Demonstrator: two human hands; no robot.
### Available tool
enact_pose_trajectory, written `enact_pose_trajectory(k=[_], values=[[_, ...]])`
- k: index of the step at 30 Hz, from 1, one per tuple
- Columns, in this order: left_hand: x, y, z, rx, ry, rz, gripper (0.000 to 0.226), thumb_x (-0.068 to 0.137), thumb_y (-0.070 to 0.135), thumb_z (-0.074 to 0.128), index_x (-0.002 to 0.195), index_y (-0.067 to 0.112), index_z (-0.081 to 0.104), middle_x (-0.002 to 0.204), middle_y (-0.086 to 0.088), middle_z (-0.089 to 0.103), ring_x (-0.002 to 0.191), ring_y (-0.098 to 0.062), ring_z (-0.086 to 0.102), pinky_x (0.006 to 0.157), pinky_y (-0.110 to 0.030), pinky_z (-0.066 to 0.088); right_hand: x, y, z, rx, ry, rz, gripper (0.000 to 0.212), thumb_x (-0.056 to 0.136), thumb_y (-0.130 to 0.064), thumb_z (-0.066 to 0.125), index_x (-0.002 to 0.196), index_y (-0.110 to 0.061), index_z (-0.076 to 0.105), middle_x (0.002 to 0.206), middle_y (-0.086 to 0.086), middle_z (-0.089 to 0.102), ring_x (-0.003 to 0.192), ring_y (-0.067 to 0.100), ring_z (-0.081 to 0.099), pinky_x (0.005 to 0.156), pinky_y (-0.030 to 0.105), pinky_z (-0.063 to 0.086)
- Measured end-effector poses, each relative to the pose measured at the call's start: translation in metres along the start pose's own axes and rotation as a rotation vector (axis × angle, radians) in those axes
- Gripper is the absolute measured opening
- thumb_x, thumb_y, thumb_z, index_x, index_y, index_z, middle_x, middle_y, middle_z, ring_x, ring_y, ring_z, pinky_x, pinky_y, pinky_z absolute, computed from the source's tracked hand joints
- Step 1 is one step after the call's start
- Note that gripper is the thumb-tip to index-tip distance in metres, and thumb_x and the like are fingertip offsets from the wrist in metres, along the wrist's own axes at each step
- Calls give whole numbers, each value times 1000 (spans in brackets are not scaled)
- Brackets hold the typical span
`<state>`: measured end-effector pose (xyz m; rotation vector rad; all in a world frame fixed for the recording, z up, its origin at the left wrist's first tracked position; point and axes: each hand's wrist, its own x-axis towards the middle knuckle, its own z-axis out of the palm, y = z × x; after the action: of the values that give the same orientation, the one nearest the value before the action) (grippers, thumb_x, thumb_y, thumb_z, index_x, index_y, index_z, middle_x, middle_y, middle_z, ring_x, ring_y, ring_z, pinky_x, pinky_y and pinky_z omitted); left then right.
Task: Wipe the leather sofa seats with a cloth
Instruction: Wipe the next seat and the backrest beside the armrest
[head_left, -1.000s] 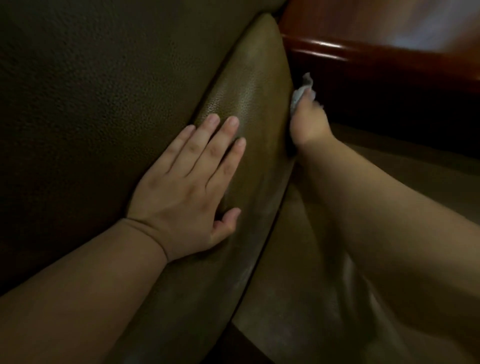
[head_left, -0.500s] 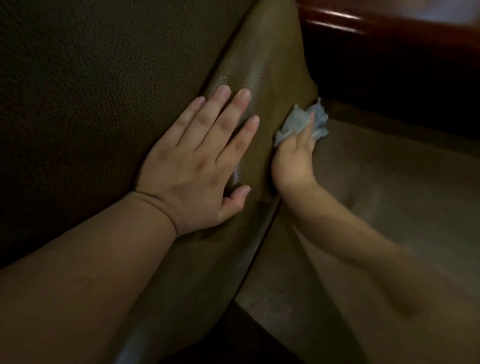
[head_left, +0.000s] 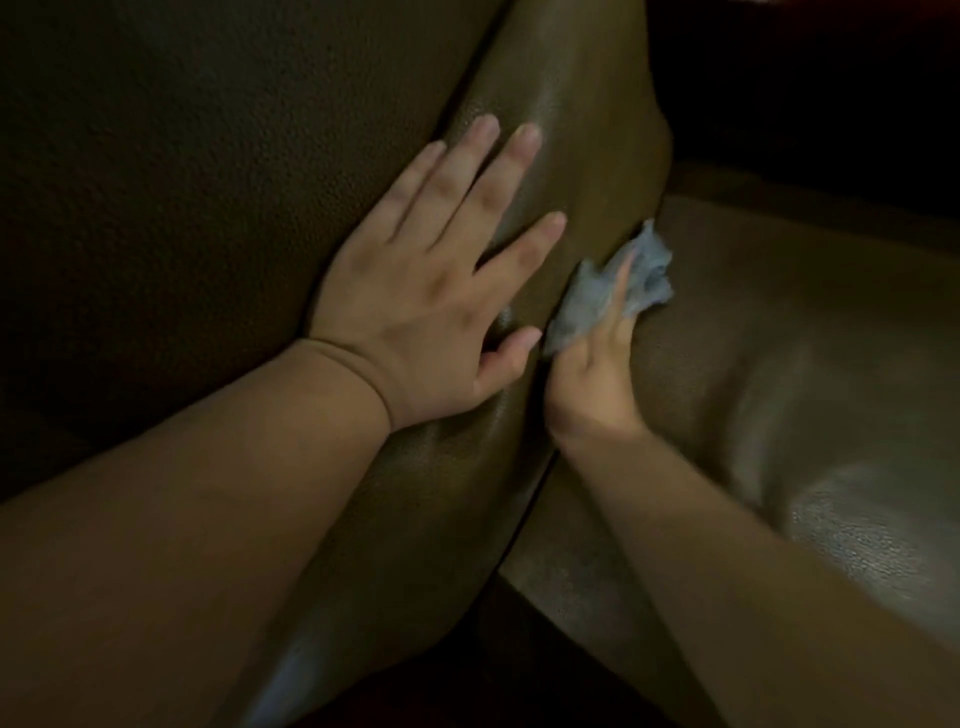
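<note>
One crumpled cloth (head_left: 608, 296), pebbled leather (head_left: 566, 130).

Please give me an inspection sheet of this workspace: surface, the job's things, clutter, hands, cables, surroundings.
Surface: brown leather seat, dimly lit, with a sheen at the right.
Job's things: pale blue cloth, crumpled, lying where the upright cushion meets the seat.
Clutter: nothing seen.
Hands: left hand lies flat on the cushion, fingers spread; right hand holds the cloth against the leather, slightly blurred.
Cables: nothing seen.
Surroundings: dark area beyond the seat at the upper right; too dark to tell more.
</note>
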<state>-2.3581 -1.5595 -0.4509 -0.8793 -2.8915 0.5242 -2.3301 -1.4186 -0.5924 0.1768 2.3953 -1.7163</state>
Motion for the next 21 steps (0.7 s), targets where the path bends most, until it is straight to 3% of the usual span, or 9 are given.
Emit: enact_pose_trajectory(k=[3, 4, 6, 10, 12, 14, 16, 18, 21], values=[[-1, 0, 1, 9, 17, -10, 72, 95, 55, 48, 157, 19, 46, 172, -24, 18, 158, -44, 18, 128, -54, 16, -87, -13, 4, -14, -258, -74, 83, 102, -39, 30, 145, -57, -37, 161, -17, -42, 154, 22, -32, 127, 49, -12], [-2, 0, 1, 11, 19, -9, 71, 96, 55, 47, 158, 19, 46, 172, -23, 18, 158, -44, 18, 128, -54, 16, -113, -18, 2, -46, -378, -76, 85, 102, -40, 30, 135, -62, -45, 152, -26, -49, 149, 15, -41, 127, 47, -15], [-2, 0, 1, 13, 16, -10, 71, 96, 54, 46, 158, 19, 46, 172, -23, 18, 159, -44, 18, 129, -54, 16, -119, -9, -4, -208, -479, -72, 88, 99, -41, 29, 143, -44, -47, 156, -14, -50, 148, 18, -42, 129, 52, -6], [-2, 0, 1, 12, 21, -12, 71, 95, 54, 46, 158, 20, 46, 172, -23, 19, 159, -43, 18, 129, -53, 15, -6, -10, -9, -3, -81, 18, 85, 91, -37, 32, 165, -20, -6, 173, 15, -4, 159, 35, 3, 128, 56, 13], [-2, 0, 1, 16, 19, -10, 71, 96, 54, 45, 158, 20, 44, 172, -23, 18, 159, -43, 18, 129, -52, 14, 42, -20, -11, 49, 121, 107, 81, 93, -43, 29, 165, -13, 8, 170, 23, 9, 157, 43, 13, 125, 63, 19], [-1, 0, -1, 10, 16, -17, 72, 95, 53, 45, 158, 20, 44, 172, -23, 18, 159, -43, 17, 129, -52, 14, 32, -11, -2, -85, 144, -65, 70, 105, -28, 40, 163, -1, 12, 167, 32, 11, 153, 55, 11, 120, 73, 18], [-1, 1, -2, 7, 12, -20, 71, 95, 53, 46, 158, 19, 45, 172, -23, 18, 159, -43, 17, 129, -52, 14, -21, -2, 3, -188, 21, -228, 73, 110, -21, 40, 165, -14, -9, 172, 9, -17, 158, 38, -16, 125, 67, 1], [-1, 2, -1, 11, 1, -22, 72, 95, 53, 45, 158, 19, 44, 172, -22, 17, 159, -43, 17, 129, -53, 14, -86, 6, 2, -192, -250, -222, 84, 109, -27, 34, 151, -42, -38, 156, -22, -46, 148, 14, -41, 127, 57, -10], [-1, 0, 0, 17, -4, -20, 72, 95, 53, 45, 159, 20, 43, 172, -22, 17, 159, -43, 16, 129, -54, 15, -106, 5, -6, -166, -505, -102, 91, 103, -43, 32, 134, -48, -53, 149, -12, -56, 138, 19, -54, 125, 57, -13]])
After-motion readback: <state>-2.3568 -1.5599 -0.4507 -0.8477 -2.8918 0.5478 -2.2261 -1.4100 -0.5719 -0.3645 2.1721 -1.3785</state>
